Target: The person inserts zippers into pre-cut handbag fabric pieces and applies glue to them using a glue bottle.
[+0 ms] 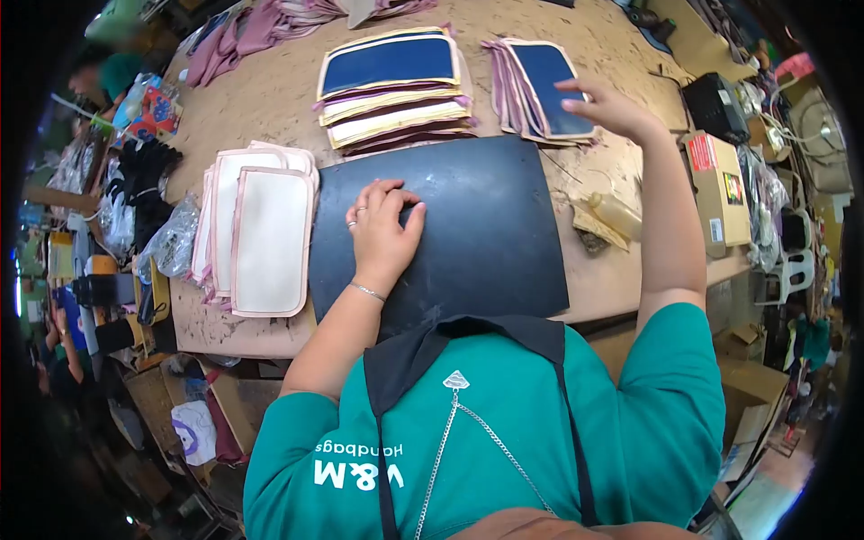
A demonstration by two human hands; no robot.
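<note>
My left hand [387, 225] rests on a black mat [486, 234], its fingers loosely bent and the thumb apart, holding nothing. Over the right edge of a fanned stack of dark blue panels [543, 85] with pale edging, my right hand [607, 106] reaches with spread fingers. Left of the mat lies a pile of white rectangular panels [273, 238] with pinkish borders. Behind the mat stands a taller stack of blue-topped panels [391, 67] with cream and purple edges.
Mauve fabric pieces [236, 40] lie along the back of the worktable [261, 112]. To the right are a small bottle [616, 216], a cardboard box [717, 189] and a black device [717, 108]. Plastic bags [171, 238] crowd the left side.
</note>
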